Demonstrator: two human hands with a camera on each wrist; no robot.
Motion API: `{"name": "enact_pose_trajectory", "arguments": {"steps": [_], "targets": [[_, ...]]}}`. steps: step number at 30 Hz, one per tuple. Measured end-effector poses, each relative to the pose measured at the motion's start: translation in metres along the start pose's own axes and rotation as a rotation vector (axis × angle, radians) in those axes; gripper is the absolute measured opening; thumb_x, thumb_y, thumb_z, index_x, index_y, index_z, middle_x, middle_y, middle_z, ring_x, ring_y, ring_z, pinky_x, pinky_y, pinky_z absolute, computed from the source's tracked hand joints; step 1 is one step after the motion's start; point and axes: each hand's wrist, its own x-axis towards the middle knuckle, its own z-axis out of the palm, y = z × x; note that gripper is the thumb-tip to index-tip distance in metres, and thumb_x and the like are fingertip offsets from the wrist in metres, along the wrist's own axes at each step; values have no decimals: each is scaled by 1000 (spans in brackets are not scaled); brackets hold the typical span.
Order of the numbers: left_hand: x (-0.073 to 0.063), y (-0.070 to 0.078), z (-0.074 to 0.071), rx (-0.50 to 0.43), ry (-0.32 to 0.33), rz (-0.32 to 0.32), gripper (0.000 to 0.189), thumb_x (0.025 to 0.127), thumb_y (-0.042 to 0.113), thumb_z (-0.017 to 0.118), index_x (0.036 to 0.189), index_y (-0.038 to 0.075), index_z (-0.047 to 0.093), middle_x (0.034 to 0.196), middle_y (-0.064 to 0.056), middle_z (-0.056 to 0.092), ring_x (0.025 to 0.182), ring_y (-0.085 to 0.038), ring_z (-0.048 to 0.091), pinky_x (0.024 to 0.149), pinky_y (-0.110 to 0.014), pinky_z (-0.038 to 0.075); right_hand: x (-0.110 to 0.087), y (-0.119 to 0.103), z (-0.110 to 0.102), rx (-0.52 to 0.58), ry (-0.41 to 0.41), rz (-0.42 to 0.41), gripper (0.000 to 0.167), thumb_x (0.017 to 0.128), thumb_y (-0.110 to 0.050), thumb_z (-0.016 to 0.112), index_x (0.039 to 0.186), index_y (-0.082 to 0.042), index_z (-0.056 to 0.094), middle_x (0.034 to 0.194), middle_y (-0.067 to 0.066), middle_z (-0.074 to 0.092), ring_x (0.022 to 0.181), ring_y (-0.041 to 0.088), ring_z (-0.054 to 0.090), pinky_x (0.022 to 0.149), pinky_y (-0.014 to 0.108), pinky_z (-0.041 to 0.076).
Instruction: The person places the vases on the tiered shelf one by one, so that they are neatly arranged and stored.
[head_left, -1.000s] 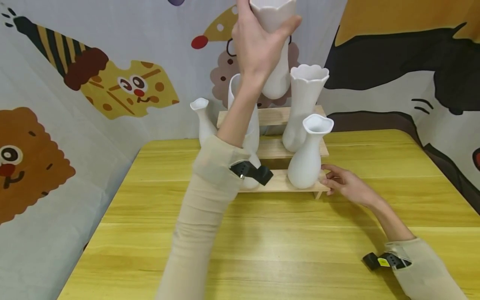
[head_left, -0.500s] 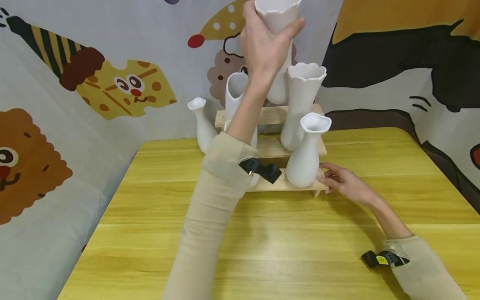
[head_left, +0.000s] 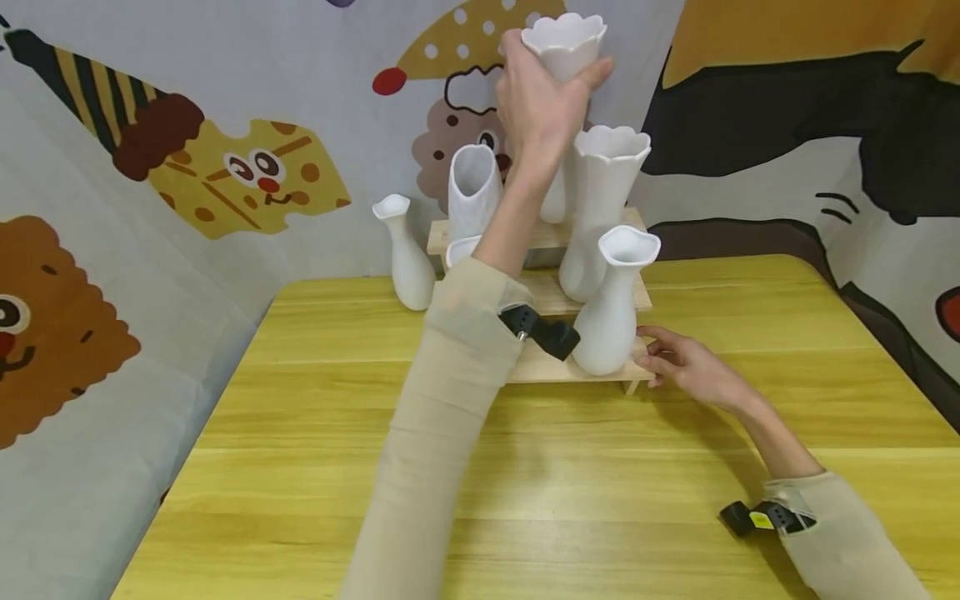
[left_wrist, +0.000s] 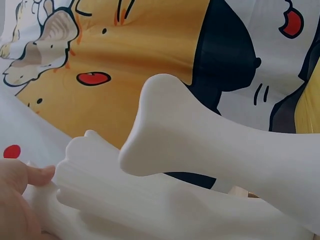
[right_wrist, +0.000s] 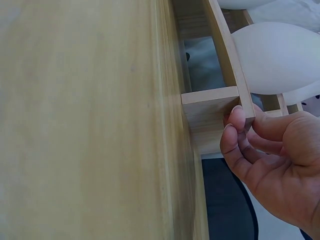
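My left hand (head_left: 543, 112) grips a tall white vase (head_left: 564, 52) with a scalloped rim, just below its mouth. The vase is upright over the top shelf of a three-tier wooden stand (head_left: 579, 370); I cannot tell whether its base touches the board. With my right hand (head_left: 697, 371) I pinch the right end of the lowest shelf, thumb and fingertips meeting round the board corner (right_wrist: 250, 120). Another scalloped vase (head_left: 603, 196) stands on the middle tier at right, and a wavy-mouthed vase (head_left: 609, 321) on the lowest tier before it.
On the stand's left side are a slant-cut vase (head_left: 468, 200) and a vase mouth (head_left: 461, 250) partly hidden by my left arm. A slim white vase (head_left: 408, 258) is left of the stand. Yellow wooden table (head_left: 600, 500) lies in front; a printed cloth (head_left: 315, 50) hangs behind.
My left hand has lowered the scalloped vase toward the top shelf and shifted slightly right. The right hand keeps its hold on the stand's corner.
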Motion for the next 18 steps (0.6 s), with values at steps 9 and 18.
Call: {"name": "enact_pose_trajectory", "arguments": {"steps": [9, 18], "targets": [[2, 0, 5, -7, -37, -80, 80, 78, 43, 87, 139, 22, 41, 121, 8, 58, 105, -6, 58, 85, -19, 48, 1, -2, 0, -10, -1, -8, 54, 105, -10, 54, 149, 10, 33, 111, 22, 59, 82, 22, 66, 72, 36, 59], [4, -1, 13, 39, -50, -124, 82, 75, 49, 87, 138, 23, 41, 119, 8, 59, 103, -7, 58, 86, -20, 48, 0, -3, 1, -20, -3, -3, 54, 105, -11, 55, 149, 10, 33, 110, 22, 59, 82, 21, 65, 72, 36, 59]]}}
